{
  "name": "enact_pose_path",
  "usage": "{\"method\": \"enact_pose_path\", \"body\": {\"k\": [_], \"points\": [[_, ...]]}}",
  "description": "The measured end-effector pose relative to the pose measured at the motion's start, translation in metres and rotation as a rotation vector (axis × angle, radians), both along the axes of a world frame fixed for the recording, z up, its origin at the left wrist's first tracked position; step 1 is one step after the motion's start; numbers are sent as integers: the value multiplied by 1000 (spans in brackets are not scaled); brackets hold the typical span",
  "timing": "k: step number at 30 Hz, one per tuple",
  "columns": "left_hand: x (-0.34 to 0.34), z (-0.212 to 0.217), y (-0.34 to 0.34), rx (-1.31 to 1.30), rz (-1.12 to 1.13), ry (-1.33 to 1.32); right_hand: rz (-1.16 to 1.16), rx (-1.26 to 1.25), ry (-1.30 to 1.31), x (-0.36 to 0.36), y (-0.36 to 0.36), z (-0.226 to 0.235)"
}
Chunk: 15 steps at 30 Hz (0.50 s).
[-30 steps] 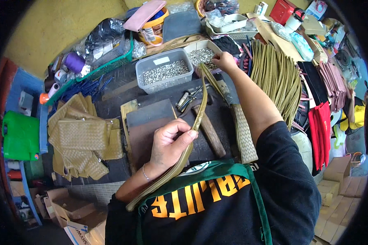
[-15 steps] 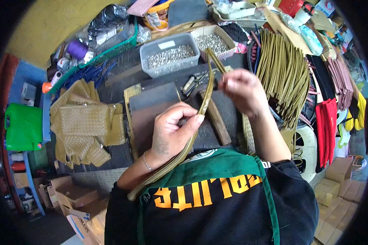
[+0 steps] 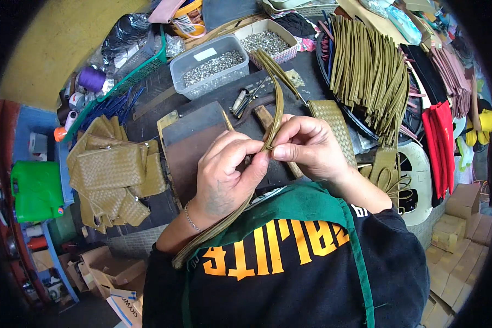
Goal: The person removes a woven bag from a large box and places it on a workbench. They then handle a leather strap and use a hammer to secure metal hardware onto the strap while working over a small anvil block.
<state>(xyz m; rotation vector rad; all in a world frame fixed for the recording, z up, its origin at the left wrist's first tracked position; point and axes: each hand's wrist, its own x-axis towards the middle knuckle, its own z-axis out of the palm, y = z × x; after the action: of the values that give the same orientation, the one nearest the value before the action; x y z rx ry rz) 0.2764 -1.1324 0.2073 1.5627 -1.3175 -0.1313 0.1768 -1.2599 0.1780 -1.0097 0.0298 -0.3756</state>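
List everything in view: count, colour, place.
Strap: at least one, olive, centre
Hammer: one, brown handle, centre
Strap pile: many, olive, right
Woven pieces: several, olive, left
Woven panel: one, olive, centre-right
Clear box: one, translucent, upper centre
Pale tray: one, whitish, beside box
Metal bits: many, silvery, in both containers
Board: one, grey-brown, left of hammer
Basket: one, green, upper left
Spool: one, purple, upper left
Jerrycan: one, green, far left
Fabric: uncounted, red, right
Cartons: several, brown, lower corners
Left hand: one, bare, pinching strap
Right hand: one, bare, at strap
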Motion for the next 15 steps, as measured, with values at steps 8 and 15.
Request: {"method": "enact_pose_path", "body": {"k": [8, 15], "points": [[1, 1, 0, 2, -21, -110, -51, 19, 86, -5, 5, 5], [2, 10, 2, 107, -85, -289, -217, 143, -84, -1, 13, -4]]}}
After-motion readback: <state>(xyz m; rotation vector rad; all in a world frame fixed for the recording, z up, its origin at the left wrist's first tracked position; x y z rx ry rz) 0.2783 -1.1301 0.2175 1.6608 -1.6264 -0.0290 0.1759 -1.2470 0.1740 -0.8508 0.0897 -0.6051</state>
